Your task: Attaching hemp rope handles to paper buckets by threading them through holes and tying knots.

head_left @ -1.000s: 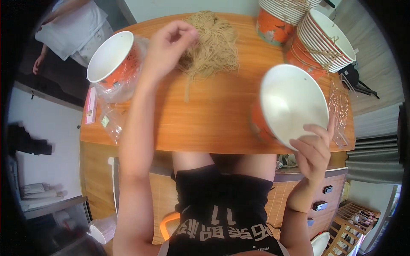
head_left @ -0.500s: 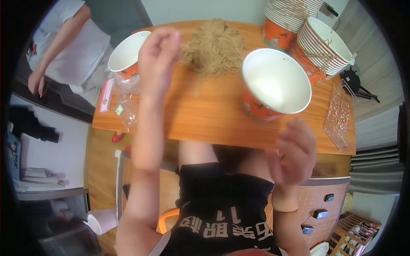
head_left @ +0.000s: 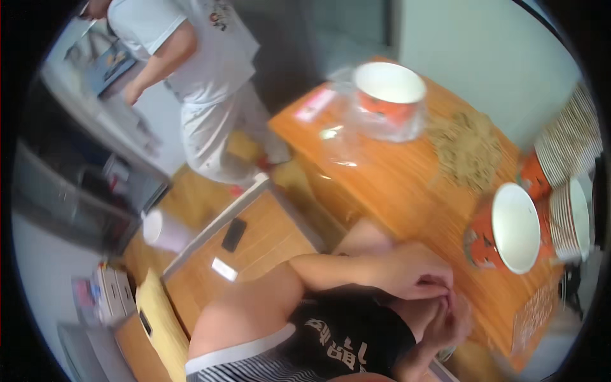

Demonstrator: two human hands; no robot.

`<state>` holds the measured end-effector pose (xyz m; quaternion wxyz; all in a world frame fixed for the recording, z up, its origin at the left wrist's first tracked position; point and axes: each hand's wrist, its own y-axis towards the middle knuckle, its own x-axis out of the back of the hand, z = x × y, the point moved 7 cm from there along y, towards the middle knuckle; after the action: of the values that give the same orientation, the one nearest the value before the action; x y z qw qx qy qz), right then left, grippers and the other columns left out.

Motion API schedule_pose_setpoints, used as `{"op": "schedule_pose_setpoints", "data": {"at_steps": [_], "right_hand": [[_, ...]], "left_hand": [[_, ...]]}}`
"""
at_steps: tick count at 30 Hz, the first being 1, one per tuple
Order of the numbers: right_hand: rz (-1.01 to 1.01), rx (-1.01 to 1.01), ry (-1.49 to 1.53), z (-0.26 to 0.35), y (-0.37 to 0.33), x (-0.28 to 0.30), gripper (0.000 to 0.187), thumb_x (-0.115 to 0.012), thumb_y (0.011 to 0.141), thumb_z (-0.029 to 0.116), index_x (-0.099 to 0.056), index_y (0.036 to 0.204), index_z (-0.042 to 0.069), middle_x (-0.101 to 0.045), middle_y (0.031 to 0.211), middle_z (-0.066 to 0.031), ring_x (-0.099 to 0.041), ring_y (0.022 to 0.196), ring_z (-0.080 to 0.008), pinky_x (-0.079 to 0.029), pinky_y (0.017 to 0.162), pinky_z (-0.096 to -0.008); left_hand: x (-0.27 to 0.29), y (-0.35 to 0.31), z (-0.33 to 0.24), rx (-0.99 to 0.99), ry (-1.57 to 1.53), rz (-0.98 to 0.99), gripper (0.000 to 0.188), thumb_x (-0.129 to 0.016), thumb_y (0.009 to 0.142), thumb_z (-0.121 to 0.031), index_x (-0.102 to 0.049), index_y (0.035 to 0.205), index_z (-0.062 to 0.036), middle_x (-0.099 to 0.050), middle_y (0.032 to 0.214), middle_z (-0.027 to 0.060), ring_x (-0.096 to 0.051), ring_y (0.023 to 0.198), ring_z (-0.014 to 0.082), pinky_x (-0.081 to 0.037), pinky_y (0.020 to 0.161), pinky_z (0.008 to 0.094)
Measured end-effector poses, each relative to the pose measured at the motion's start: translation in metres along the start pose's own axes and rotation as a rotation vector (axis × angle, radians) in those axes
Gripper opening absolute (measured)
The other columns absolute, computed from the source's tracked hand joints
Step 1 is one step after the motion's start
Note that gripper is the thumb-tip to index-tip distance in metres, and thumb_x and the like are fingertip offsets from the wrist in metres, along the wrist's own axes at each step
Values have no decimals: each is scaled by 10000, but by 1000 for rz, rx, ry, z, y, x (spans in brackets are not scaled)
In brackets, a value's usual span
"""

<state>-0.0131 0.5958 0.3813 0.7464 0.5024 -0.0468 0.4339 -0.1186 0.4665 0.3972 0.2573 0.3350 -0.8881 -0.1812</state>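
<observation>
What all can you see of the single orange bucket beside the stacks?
The orange bucket looks like paper, with dark printed shapes outside and a smooth white inside and rim. It stands upright, mouth open, on the wooden table; nothing grips it. Whether it touches the nearby stack is unclear.

Shirt (head_left: 321, 344): black body, pale block characters printed across the front
Shoulder trim (head_left: 242, 352): plain white band along the armhole edge
Side fabric (head_left: 261, 367): narrow dark and white stripes
Shorts (head_left: 389, 330): black, border with shirt hard to tell
Left arm (head_left: 248, 309): bare below the trim
Left hand (head_left: 417, 274): bare
Right hand (head_left: 450, 326): bare, outline blurred
</observation>
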Motion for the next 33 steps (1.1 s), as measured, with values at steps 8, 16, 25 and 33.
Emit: {"op": "schedule_pose_setpoints", "data": {"at_steps": [8, 16, 25, 33], "right_hand": [[-71, -8, -27, -7, 25, 3, 194, -864, 711, 173, -754, 844, 86, -726, 803, -71, -685, 807, -272, -546, 747, -372], [75, 29, -35, 6, 55, 10, 262, -848, 684, 334, -717, 768, 124, -703, 761, -8, -684, 796, -199, -487, 685, -326], [136, 7, 35, -10, 64, 12, 421, -830, 658, 458, -689, 851, 112, -698, 792, -5, -686, 788, -227, -497, 688, -329], [-7, -178, 242, -8, 74, 6, 393, -874, 728, 190, -725, 1072, 72, -731, 933, -58, -687, 834, -259, -559, 759, -359]], "left_hand": [[8, 4, 4, 1, 181, -19, 140, -716, 903, -274, -729, 970, -151, -726, 882, 78, -713, 818, 295, -566, 710, 389], [20, 8, -21, -232, 286, -99, 274, -857, 636, -75, -807, 901, -120, -594, 603, 45, -612, 517, 190, -469, 491, 300], [24, 15, -26, -128, 423, -284, 178, -801, 715, 39, -785, 873, -44, -667, 625, 15, -490, 463, 56, -374, 464, 214], [40, 0, 9, 119, 114, -477, 162, -805, 812, 36, -778, 960, -23, -356, 577, -103, -315, 536, -3, -247, 495, 185]]}}
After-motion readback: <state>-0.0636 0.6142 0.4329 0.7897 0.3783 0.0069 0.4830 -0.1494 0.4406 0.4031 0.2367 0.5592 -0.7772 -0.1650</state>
